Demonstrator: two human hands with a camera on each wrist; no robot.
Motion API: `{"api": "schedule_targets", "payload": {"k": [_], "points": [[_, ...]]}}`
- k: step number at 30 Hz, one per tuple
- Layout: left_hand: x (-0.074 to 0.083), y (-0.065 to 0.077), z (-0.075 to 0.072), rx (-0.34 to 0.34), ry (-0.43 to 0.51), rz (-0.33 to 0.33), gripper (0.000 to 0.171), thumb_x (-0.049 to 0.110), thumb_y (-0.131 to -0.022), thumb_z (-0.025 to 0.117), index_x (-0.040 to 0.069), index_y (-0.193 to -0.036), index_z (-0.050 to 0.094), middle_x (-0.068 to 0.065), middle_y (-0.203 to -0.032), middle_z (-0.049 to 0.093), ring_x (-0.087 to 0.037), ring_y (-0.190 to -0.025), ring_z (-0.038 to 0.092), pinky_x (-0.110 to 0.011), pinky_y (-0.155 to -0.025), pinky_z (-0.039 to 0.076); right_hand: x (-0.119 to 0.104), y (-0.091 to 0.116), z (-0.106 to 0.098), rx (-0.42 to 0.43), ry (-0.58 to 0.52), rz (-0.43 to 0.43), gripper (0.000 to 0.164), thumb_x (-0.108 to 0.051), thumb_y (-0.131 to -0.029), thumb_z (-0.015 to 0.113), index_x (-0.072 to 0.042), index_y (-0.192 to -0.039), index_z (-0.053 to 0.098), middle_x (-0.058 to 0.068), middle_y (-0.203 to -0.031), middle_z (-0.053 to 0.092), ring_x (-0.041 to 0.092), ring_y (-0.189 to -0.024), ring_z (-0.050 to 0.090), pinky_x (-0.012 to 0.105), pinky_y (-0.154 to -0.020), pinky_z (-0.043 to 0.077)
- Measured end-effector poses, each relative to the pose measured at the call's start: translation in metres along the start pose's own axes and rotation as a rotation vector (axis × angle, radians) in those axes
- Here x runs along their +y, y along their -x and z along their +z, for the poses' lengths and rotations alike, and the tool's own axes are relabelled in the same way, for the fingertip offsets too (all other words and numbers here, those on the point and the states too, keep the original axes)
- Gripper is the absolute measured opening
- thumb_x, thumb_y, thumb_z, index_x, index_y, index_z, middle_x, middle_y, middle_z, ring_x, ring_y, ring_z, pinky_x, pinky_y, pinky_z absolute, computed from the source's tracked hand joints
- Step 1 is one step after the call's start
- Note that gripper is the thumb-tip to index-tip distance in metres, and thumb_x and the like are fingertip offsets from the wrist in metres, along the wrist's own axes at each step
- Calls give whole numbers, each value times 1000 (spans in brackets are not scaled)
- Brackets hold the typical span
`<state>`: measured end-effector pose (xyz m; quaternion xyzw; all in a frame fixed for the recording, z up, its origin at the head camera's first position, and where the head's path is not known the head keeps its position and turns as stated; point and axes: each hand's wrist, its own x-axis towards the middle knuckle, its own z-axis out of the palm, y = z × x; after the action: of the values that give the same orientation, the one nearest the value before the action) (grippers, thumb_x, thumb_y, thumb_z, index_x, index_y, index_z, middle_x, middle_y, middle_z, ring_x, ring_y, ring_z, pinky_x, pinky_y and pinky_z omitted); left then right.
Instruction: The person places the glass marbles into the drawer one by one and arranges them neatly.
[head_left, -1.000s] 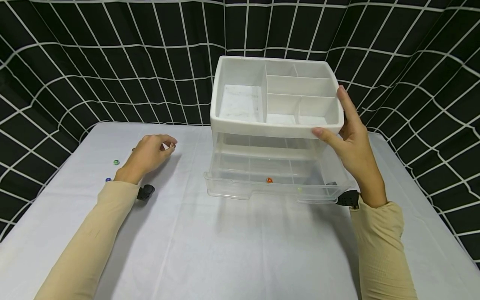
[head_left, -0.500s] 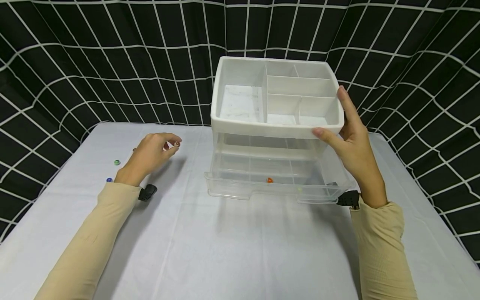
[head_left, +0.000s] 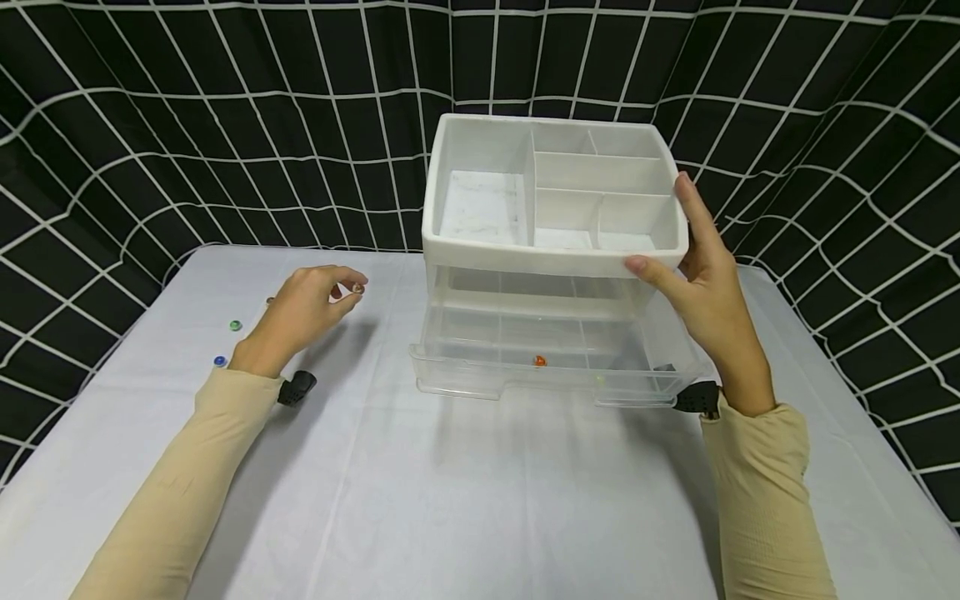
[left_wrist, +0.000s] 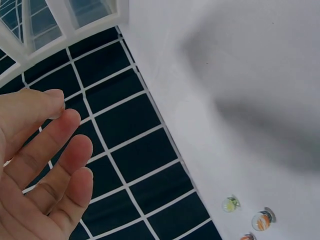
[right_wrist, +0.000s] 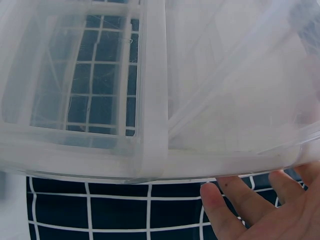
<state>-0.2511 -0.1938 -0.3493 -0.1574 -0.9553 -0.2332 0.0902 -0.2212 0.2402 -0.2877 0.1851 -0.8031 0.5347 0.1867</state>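
Note:
My left hand [head_left: 303, 308] is raised over the left part of the table, pinching a small brownish marble [head_left: 357, 289] between thumb and fingertips. In the left wrist view the thumb and index fingertips meet, mostly hiding the marble. With thumb on the front rim and fingers along the side, my right hand [head_left: 708, 287] grips the right end of a white drawer organizer [head_left: 555, 260]. Below its divided top, a clear drawer [head_left: 457, 379] is pulled out. An orange marble [head_left: 540, 361] and a yellow-green marble [head_left: 599, 379] show inside the drawer.
Left of and behind the left hand, a green marble [head_left: 236, 326], a blue marble [head_left: 220, 362] and a partly hidden brown marble [head_left: 270, 299] lie on the white tablecloth [head_left: 420, 500]. A black curtain with white grid lines [head_left: 300, 125] surrounds the table's back and sides.
My left hand has moved slightly right, toward the organizer, with the marble pinched in it. The right hand and the organizer have barely moved.

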Motion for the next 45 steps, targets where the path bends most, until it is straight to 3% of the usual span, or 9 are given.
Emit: {"api": "schedule_targets", "payload": {"k": [21, 45], "points": [[26, 4, -6, 126, 3, 151, 17, 4, -92, 65, 3, -107, 74, -12, -104, 75, -29, -86, 67, -42, -78, 54, 0, 0, 1, 1, -20, 4, 89, -1, -89, 71, -30, -157, 22, 4, -163, 27, 17, -121, 51, 10, -91, 47], [55, 12, -20, 252, 26, 267, 17, 2, -90, 69, 3, -105, 75, -11, -103, 76, -29, -85, 68, -40, -76, 55, 0, 0, 0, -4, -10, -4, 88, -1, -90, 70, -29, -157, 22, 4, -163, 27, 16, -120, 51, 12, -92, 46]]}}
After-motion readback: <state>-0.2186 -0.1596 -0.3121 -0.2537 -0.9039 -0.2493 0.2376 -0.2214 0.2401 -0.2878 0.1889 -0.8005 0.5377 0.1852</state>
